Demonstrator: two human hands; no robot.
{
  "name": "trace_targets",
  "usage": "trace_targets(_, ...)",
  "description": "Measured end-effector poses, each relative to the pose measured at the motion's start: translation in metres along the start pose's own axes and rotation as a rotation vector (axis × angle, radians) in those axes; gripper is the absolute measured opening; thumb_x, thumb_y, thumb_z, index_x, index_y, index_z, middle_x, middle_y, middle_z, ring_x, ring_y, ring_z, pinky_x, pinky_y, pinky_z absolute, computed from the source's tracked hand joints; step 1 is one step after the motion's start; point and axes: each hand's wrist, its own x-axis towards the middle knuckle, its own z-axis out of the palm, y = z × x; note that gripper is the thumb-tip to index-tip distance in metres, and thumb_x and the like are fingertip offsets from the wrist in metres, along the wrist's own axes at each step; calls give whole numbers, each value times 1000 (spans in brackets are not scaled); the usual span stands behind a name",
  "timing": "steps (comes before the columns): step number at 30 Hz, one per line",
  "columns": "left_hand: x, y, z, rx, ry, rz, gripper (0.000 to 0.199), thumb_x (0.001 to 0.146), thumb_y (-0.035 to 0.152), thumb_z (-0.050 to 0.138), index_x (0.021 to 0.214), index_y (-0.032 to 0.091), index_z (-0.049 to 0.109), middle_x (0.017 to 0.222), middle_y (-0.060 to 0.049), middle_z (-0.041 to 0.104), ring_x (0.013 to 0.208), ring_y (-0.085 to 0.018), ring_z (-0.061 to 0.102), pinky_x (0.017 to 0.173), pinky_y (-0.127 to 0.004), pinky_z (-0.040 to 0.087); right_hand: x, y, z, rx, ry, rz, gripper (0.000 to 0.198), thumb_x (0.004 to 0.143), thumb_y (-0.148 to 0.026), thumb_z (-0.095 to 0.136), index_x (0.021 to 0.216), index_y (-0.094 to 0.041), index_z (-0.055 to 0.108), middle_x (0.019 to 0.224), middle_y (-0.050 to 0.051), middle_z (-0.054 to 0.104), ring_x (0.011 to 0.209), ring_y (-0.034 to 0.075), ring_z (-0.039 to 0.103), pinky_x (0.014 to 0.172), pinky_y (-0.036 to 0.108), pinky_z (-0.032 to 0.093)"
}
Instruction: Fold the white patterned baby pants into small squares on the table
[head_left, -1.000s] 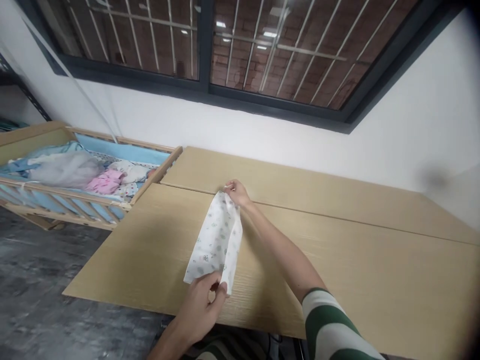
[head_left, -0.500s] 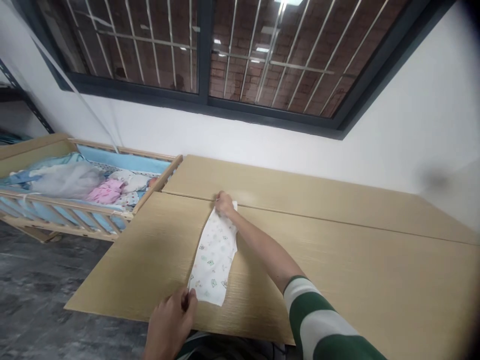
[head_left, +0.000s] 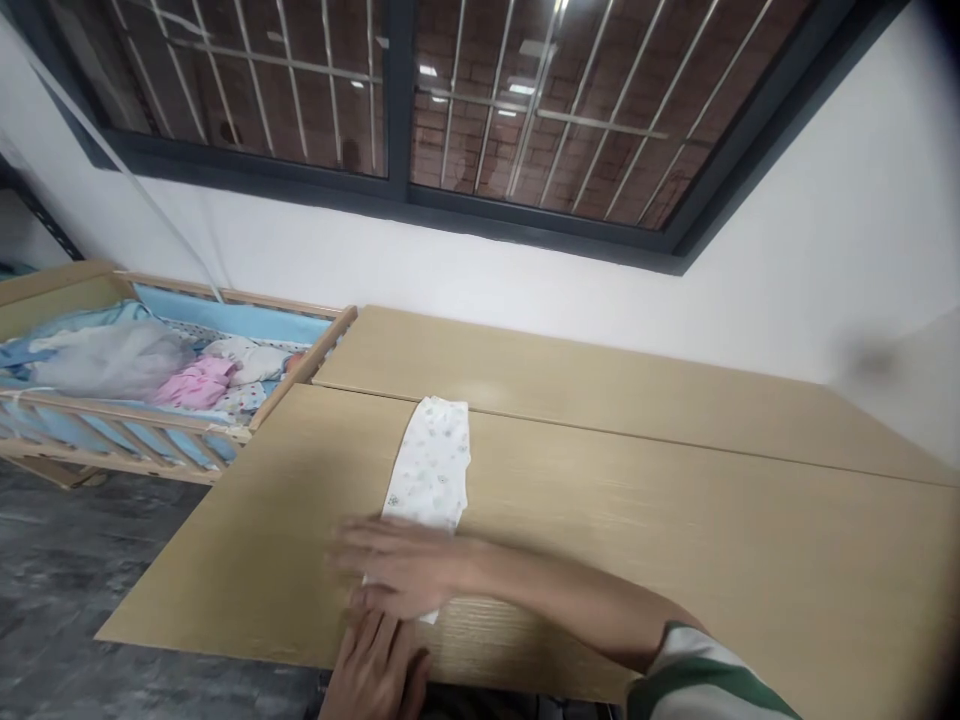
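Observation:
A long, narrow piece of white baby clothing (head_left: 431, 465) with a small print lies folded on the wooden table, its shape like baby trousers folded lengthwise. My right hand (head_left: 409, 565) lies flat across its lower part, fingers stretched to the left and smeared by motion. Just below, at the near end of the clothing, my left hand (head_left: 375, 660) rests with its fingers extended, partly under the right hand's fingers. Neither hand grips the cloth. The near end of the clothing is mostly hidden by the hands.
The wooden tabletop (head_left: 637, 530) has a seam along its back part. At left stands a wooden crib (head_left: 150, 412) with blue lining, a white net (head_left: 120, 360) and a pink cloth (head_left: 196, 383). A barred window (head_left: 480, 120) is above.
My right hand has let go of the clothing's far end and come back toward me, flat over its lower part. My left hand's pinch at the near corner has opened out.

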Motion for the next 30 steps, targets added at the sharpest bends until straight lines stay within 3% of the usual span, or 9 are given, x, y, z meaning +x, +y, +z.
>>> trace_targets(2,-6,1,7,4,-39,8,14,89,32,59,98,26,68,90,-3,72,87,-23,67,88,-35,50,-15,-7,18,16,-24,-63,55,103,-44,44,154,-23,39,161,7,38,151,19,28,123,31,24)
trace_targets(5,-4,-2,6,47,-6,73,28,88,32,58,112,22,68,108,-7,73,101,-26,66,90,-36,52,-24,14,29,13,-25,-35,53,105,-43,43,153,-21,42,161,9,37,152,21,26,125,38,21)
trace_targets(8,6,-3,-1,66,16,109,49,87,27,55,135,14,58,134,-13,64,125,-31,58,99,-39,50,-18,65,18,-31,10,138,56,104,-51,42,155,-28,39,165,7,28,154,25,21,125,47,19)
trace_targets(13,8,-3,-1,68,-44,106,66,87,29,58,150,16,44,141,-11,60,130,-30,56,101,-37,51,-3,169,-19,-87,141,469,58,103,-51,42,156,-28,38,165,7,26,153,25,22,126,47,15)
trace_targets(18,1,-4,5,95,-67,83,71,88,25,55,155,15,35,143,-11,59,131,-30,55,101,-38,52,-4,226,-30,-121,221,532,57,104,-49,37,157,-27,35,166,4,24,154,22,19,126,45,12)
trace_targets(22,2,-2,5,78,-62,132,69,87,26,57,153,14,39,144,-13,57,134,-31,52,101,-38,53,-6,234,-27,-131,225,476,57,105,-45,33,158,-23,33,166,6,25,154,20,19,126,42,10)
trace_targets(25,8,3,0,-13,-89,80,64,90,22,54,152,15,40,148,-13,54,139,-31,48,106,-40,51,-8,227,-30,-92,275,455,57,104,-38,35,157,-18,33,165,10,28,154,21,21,126,42,12)
trace_targets(28,18,4,-11,-133,-124,-24,55,95,20,51,149,18,42,149,-12,52,141,-28,45,111,-42,47,-16,196,-33,-51,397,474,56,102,-29,38,156,-15,34,163,13,32,153,23,24,125,45,17)
trace_targets(30,26,-2,-19,-185,-114,-76,48,97,20,51,145,19,47,145,-11,56,139,-26,48,111,-43,46,-28,156,-31,-30,482,478,53,101,-27,40,152,-14,40,160,15,37,149,25,31,123,47,24)
